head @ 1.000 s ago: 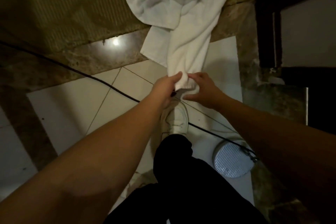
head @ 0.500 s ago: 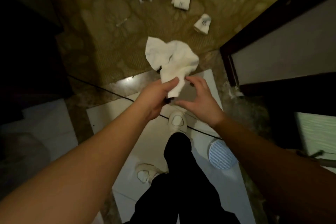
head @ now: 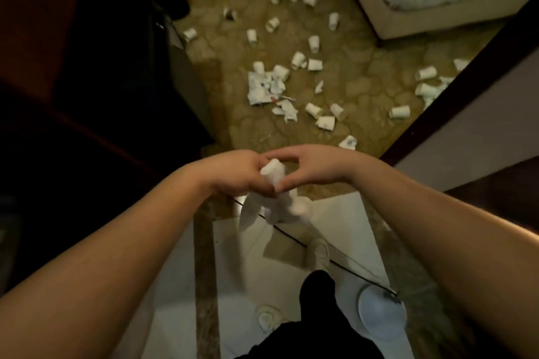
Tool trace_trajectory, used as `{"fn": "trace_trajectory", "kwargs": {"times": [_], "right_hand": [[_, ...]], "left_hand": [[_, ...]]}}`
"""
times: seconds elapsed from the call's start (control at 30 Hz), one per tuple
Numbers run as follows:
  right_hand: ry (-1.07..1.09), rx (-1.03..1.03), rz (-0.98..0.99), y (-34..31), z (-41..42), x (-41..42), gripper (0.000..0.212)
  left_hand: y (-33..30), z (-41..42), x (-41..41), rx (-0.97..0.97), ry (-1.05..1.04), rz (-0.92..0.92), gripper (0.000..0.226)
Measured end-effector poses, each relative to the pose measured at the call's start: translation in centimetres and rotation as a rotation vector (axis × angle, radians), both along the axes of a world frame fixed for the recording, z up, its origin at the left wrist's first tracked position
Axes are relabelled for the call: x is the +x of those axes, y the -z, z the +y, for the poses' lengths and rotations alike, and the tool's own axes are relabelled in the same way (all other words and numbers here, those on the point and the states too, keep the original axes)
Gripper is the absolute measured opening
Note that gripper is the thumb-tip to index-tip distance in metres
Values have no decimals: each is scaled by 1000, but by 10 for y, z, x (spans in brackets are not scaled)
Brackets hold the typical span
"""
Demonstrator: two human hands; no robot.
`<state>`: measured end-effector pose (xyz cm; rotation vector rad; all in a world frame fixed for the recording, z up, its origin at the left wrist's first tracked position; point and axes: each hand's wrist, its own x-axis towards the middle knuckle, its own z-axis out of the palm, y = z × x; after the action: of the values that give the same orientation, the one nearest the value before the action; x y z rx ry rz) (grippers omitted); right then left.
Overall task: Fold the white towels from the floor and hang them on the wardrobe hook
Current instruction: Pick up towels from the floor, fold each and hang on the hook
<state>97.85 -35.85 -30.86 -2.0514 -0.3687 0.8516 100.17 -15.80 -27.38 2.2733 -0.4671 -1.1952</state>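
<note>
towel (head: 274, 201) lifted off floor, now dangling, both hands (head: 280, 173) gripping its top

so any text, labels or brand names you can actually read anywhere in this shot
None can be read.
Paper cups on the carpet: some carry dark printed marks, too small and blurred to make out.
White towel held by left hand and right hand: no label visible.
</note>
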Motion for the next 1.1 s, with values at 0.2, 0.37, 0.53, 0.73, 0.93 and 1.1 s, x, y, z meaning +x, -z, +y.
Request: {"fn": "trace_trajectory", "kwargs": {"times": [0.2, 0.37, 0.53, 0.73, 0.93, 1.1], "right_hand": [[-70, 32, -121, -86, 58, -52, 52], [21, 174, -154, -139, 87, -120, 13], [1, 276, -243, -167, 119, -210, 42], [-146, 433, -110, -218, 129, -318, 56], [-299, 455, -142, -291, 152, -419, 46], [-422, 483, -228, -320, 180, -517, 14]], "left_hand": [[-104, 55, -80, -57, -201, -30, 13], [-146, 96, -194, -377, -715, -67, 21], [-164, 103, -318, -550, -976, -325, 27], [-218, 94, -442, -421, -950, -599, 26], [-276, 109, -562, -461, -968, -679, 6], [-296, 136, -672, -448, -1026, -613, 27]]}}
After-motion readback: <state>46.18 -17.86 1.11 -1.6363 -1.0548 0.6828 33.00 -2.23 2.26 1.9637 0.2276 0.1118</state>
